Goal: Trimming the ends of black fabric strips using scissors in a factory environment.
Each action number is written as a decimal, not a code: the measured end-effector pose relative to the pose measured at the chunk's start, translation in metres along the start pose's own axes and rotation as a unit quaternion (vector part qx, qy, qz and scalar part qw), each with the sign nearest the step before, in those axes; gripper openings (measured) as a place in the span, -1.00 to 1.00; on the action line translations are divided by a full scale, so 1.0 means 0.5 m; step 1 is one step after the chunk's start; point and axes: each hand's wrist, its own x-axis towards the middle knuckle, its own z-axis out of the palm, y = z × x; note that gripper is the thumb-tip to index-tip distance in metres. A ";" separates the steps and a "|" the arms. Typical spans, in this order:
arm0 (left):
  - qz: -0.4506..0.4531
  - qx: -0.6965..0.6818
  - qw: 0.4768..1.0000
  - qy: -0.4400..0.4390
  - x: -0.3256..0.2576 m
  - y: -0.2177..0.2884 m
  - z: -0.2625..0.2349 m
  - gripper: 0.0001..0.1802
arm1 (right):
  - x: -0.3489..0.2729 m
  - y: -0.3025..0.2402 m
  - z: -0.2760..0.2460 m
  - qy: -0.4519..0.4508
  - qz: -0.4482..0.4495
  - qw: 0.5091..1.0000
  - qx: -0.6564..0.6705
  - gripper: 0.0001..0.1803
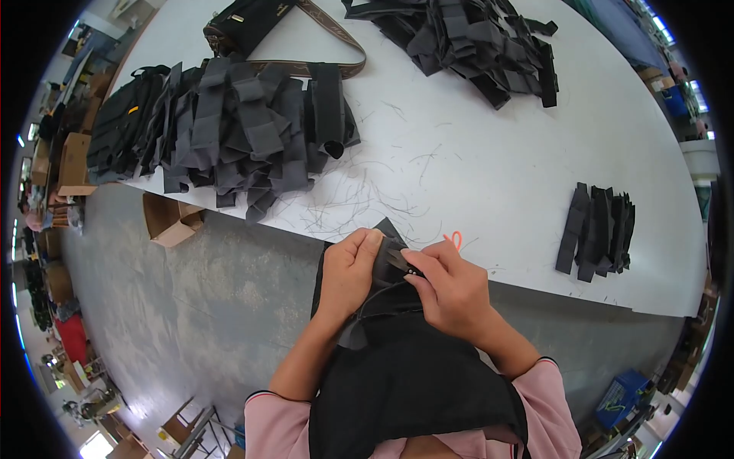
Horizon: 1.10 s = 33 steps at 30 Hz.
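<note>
At the table's near edge, my left hand (348,271) is closed on a dark grey fabric strip (388,227), its thumb pressed on top. One corner of the strip points up past my fingers, and a lower part hangs over my black apron (413,375). My right hand (456,294) grips small thread snips (398,261), blades pointing left against the strip. An orange cord loop (456,239) sticks up behind my right fingers. The exact place where the blades meet the cloth is too small to make out.
A large heap of dark strips (252,126) covers the table's left, beside a black backpack (122,115) and a strapped black bag (248,27). Another heap (466,46) lies at the back, a smaller stack (596,233) at right. Thread bits (344,205) litter the white tabletop (489,168).
</note>
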 end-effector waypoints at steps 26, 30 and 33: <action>0.113 0.215 0.965 0.101 -0.010 0.024 0.029 -0.73 | -0.026 0.002 0.019 0.032 0.006 0.998 -0.048 -0.62; 0.111 0.222 0.963 0.100 -0.010 0.021 0.030 -0.73 | -0.032 0.004 0.025 0.037 0.018 0.998 -0.051 -0.62; 0.106 0.233 0.962 0.099 -0.011 0.023 0.032 -0.73 | -0.033 0.003 0.025 0.042 0.026 0.998 -0.038 -0.62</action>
